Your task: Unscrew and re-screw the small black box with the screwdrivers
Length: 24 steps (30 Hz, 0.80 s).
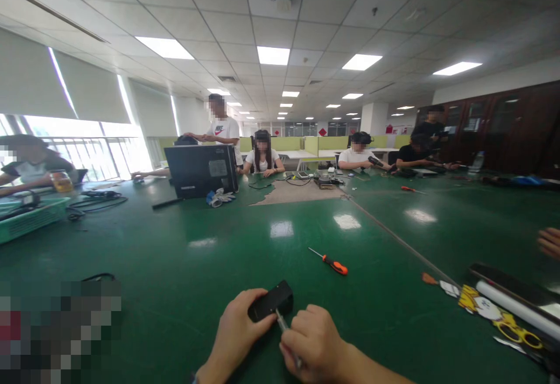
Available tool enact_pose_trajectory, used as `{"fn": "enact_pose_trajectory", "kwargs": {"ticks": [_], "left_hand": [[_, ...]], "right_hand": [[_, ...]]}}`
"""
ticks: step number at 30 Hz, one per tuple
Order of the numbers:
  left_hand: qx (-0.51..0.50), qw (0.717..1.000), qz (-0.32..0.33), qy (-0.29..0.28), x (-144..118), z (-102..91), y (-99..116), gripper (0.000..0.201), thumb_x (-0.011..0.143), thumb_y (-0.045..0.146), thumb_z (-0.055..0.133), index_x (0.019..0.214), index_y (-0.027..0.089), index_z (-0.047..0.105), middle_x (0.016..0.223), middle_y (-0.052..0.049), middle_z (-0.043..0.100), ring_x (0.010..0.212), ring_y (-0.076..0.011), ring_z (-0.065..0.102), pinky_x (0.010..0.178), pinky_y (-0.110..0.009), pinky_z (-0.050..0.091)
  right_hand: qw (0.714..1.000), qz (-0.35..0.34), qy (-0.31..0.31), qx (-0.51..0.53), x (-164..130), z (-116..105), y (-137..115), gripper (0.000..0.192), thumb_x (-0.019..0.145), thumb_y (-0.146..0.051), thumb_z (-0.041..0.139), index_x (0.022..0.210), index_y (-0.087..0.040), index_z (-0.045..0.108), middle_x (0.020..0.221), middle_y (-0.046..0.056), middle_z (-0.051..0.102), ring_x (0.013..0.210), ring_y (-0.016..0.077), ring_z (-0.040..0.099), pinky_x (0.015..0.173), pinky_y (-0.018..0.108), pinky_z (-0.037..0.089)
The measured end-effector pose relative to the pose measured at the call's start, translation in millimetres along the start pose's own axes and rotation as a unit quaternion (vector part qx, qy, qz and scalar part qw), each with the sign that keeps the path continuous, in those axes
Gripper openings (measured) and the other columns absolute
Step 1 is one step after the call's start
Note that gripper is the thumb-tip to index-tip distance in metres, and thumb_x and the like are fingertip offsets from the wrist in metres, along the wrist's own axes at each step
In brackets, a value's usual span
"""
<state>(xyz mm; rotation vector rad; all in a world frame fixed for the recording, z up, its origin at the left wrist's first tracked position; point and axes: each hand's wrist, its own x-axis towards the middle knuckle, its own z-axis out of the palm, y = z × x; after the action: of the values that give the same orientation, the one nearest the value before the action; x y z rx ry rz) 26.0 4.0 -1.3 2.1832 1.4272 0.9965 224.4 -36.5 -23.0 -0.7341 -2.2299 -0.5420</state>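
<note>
My left hand (238, 328) grips a small black device (270, 301) just above the green table (184, 255), near its front edge. My right hand (314, 343) is closed around a thin metal tool (281, 321) whose tip touches the near side of the black device. An orange-handled screwdriver (333, 264) lies loose on the table a short way beyond my hands.
A black computer case (202, 169) stands further back, with gloves (219, 197) beside it. A teal basket (30, 217) sits at the left. Scissors (511, 328) and a white tube (516, 309) lie at the right. Several people sit along the far edge; another person's hand (550, 241) shows at right.
</note>
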Motion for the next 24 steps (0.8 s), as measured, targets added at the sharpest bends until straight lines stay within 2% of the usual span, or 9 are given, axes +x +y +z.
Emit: {"fn": "enact_pose_trajectory", "kwargs": {"ticks": [3,6,8,13,16,18,21,24], "left_hand": [[-0.020,0.999,-0.029,0.007,4.5,-5.1,-8.8,0.036,0.069,0.034,0.069,0.101,0.017,0.067,0.102,-0.008,0.069,0.096,-0.0274,0.063,0.088,-0.038,0.048],[-0.042,0.998,-0.042,0.004,8.6,-12.3,-15.4,0.039,0.068,0.035,0.070,0.103,0.016,0.065,0.105,-0.009,0.068,0.098,-0.0283,0.062,0.091,-0.040,0.046],[-0.058,0.997,-0.040,-0.006,10.4,-15.1,-17.1,0.042,0.067,0.034,0.071,0.105,0.016,0.064,0.107,-0.009,0.067,0.099,-0.0284,0.061,0.092,-0.040,0.046],[-0.073,0.997,-0.005,-0.039,11.3,-13.3,-15.9,0.036,0.070,0.033,0.069,0.103,0.018,0.066,0.103,-0.007,0.068,0.095,-0.0271,0.062,0.088,-0.038,0.048],[-0.073,0.996,0.018,-0.039,11.2,-12.5,-15.0,0.031,0.070,0.033,0.069,0.099,0.021,0.067,0.101,-0.006,0.069,0.095,-0.0267,0.062,0.087,-0.036,0.049],[-0.075,0.997,0.008,-0.034,11.2,-14.0,-14.0,0.031,0.071,0.035,0.068,0.098,0.021,0.068,0.100,-0.005,0.069,0.094,-0.0267,0.063,0.086,-0.036,0.049],[-0.080,0.996,-0.025,-0.033,10.1,-17.8,-10.9,0.034,0.073,0.041,0.065,0.099,0.020,0.067,0.096,-0.005,0.069,0.088,-0.0266,0.064,0.083,-0.037,0.050],[-0.085,0.995,-0.046,-0.029,8.7,-19.8,-7.5,0.037,0.075,0.044,0.062,0.101,0.019,0.065,0.093,-0.005,0.070,0.084,-0.0266,0.065,0.082,-0.038,0.051]], "right_hand": [[0.992,0.110,-0.053,0.043,0.5,-0.9,1.7,0.009,0.084,-0.028,0.049,0.081,-0.022,0.055,0.069,0.000,0.060,0.061,0.0142,0.051,0.056,0.030,0.026],[0.951,0.272,-0.107,0.098,1.3,-1.6,6.0,0.010,0.087,-0.026,0.047,0.090,-0.024,0.056,0.075,-0.002,0.063,0.066,0.0142,0.055,0.059,0.028,0.030],[0.927,0.331,-0.144,0.100,2.0,-1.9,8.5,0.010,0.087,-0.027,0.048,0.092,-0.025,0.057,0.079,-0.001,0.064,0.072,0.0157,0.056,0.062,0.027,0.033],[0.933,0.287,-0.213,0.037,3.0,-0.1,6.3,0.015,0.088,-0.030,0.045,0.091,-0.024,0.058,0.094,0.004,0.063,0.088,0.0229,0.054,0.075,0.034,0.035],[0.935,0.276,-0.219,0.027,2.1,2.9,5.3,0.015,0.087,-0.031,0.046,0.090,-0.023,0.059,0.094,0.004,0.063,0.089,0.0234,0.053,0.075,0.034,0.035],[0.934,0.283,-0.211,0.045,1.0,3.6,9.8,0.013,0.085,-0.029,0.048,0.085,-0.023,0.059,0.088,0.002,0.064,0.084,0.0209,0.055,0.072,0.032,0.034],[0.925,0.327,-0.186,0.062,-0.8,-0.9,28.3,0.009,0.079,-0.022,0.050,0.076,-0.022,0.058,0.074,0.000,0.064,0.070,0.0157,0.054,0.064,0.027,0.032],[0.902,0.408,-0.137,0.029,-5.3,-11.6,59.8,0.010,0.076,-0.019,0.049,0.074,-0.021,0.058,0.067,-0.001,0.062,0.062,0.0135,0.053,0.058,0.025,0.028]]}}
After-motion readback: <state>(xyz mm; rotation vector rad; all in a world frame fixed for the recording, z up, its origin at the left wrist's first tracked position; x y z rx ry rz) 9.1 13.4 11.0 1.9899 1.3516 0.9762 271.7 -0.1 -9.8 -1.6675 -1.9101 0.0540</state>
